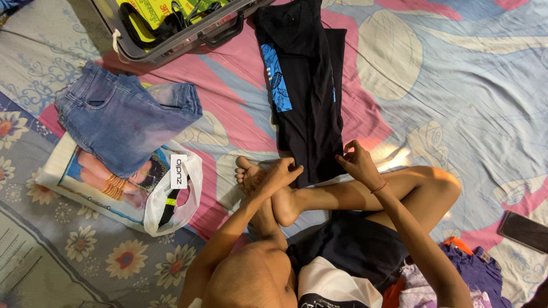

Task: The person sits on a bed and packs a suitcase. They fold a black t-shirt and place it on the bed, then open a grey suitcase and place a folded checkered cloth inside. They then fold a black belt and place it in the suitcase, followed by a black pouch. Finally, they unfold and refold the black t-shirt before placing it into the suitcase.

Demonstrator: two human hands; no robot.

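A black garment (308, 91) with a blue patterned stripe lies lengthwise on the bedsheet in front of my crossed legs. My left hand (278, 174) pinches the garment's near left edge, just above my bare foot. The near right corner is gripped by my right hand (358, 161), which has a red thread at the wrist. Both hands sit at the garment's near end, about a hand's width apart.
Folded blue jeans (123, 117) rest on a flat package (85, 179) at left, beside a white plastic bag (177, 197). An open suitcase (171, 28) stands at top left. A dark phone (524, 231) lies at right. Purple and orange clothes (468, 268) are piled by my right knee.
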